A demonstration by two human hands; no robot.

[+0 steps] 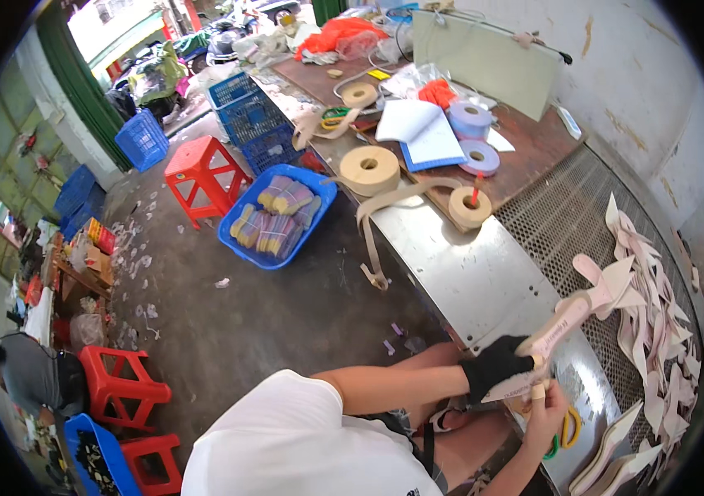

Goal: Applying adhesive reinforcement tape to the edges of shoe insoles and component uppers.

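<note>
At the metal table [443, 264] edge, 1 pale insole [565, 327] is clasped by the gloved left hand [494, 366]; right hand [544, 413] pinch can't be told. Insole could be creased by uneven squeezing, scissors [571, 428] knocked by wrist swing.

Insole [561, 327] is partly covered by left hand [494, 368]; scissors [577, 423] partly behind right hand [545, 411]. Blue tub [117, 450] is cut by lower edge; dark contents [92, 463] too small to identify.
</note>
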